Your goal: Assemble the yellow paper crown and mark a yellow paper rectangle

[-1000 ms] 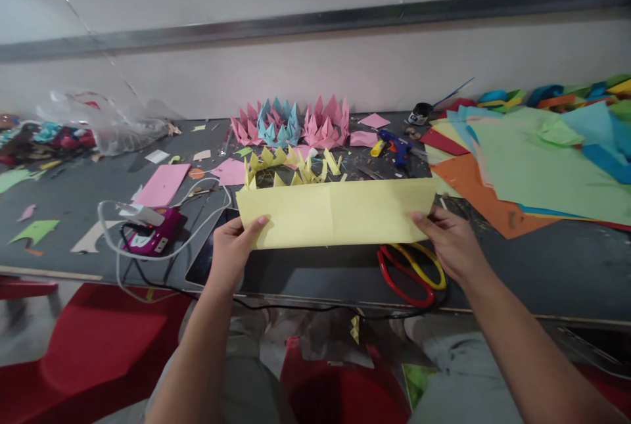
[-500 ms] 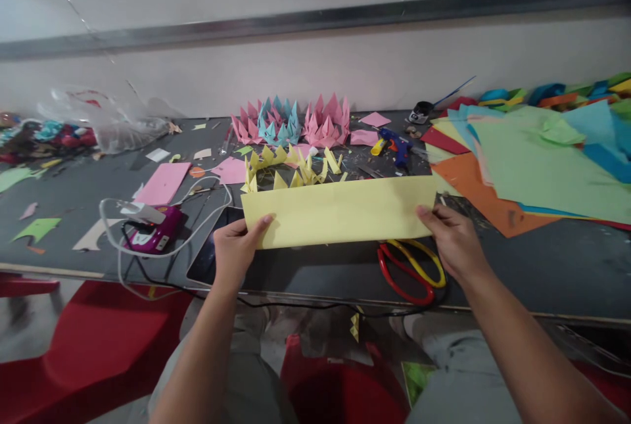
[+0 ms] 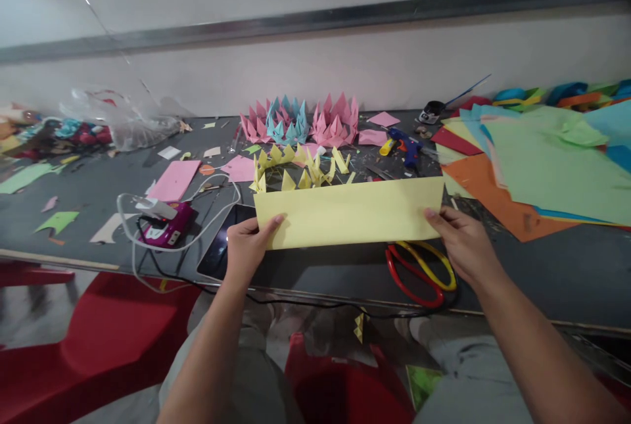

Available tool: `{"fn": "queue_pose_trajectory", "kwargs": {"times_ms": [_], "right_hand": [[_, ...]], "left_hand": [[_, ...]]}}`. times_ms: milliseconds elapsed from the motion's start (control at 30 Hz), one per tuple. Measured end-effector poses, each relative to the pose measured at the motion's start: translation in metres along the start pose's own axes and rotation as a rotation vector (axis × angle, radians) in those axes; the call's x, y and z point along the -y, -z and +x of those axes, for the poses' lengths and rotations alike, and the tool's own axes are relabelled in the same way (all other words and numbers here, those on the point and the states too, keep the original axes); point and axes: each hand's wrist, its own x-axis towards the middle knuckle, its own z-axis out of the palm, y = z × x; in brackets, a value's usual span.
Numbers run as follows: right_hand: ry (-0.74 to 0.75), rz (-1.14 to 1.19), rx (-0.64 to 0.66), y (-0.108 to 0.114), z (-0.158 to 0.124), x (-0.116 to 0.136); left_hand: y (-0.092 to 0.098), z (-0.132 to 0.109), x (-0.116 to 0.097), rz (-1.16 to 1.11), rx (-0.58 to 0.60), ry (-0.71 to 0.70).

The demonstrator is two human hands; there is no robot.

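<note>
A long yellow paper strip (image 3: 350,212) is held up flat above the table, stretched between both hands. My left hand (image 3: 250,240) pinches its left end, thumb in front and fingers behind. My right hand (image 3: 463,240) grips the right end the same way. Just behind the strip stands a yellow folded-paper crown (image 3: 288,167), its lower front hidden by the paper. Scissors (image 3: 419,276) with one red and one yellow handle lie below the strip's right half, their blades out of sight. Beside my left hand is a tablet (image 3: 224,243), partly covered.
Pink (image 3: 338,121) and blue (image 3: 286,123) paper crowns stand near the wall. A blue glue gun (image 3: 408,148) lies right of them. Coloured paper sheets (image 3: 547,154) cover the right side. At left are a purple power socket (image 3: 170,227), white cable and paper scraps.
The whole view has shifted slightly, so things sit a little farther right. Both hands keep the same hold on the yellow strip.
</note>
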Motion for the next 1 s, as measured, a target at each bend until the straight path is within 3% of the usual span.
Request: {"fn": "queue_pose_trajectory", "kwargs": {"times_ms": [1000], "right_hand": [[0.014, -0.051, -0.010, 0.0039, -0.0025, 0.0029]], "left_hand": [[0.0006, -0.0024, -0.0033, 0.071, 0.006, -0.041]]}}
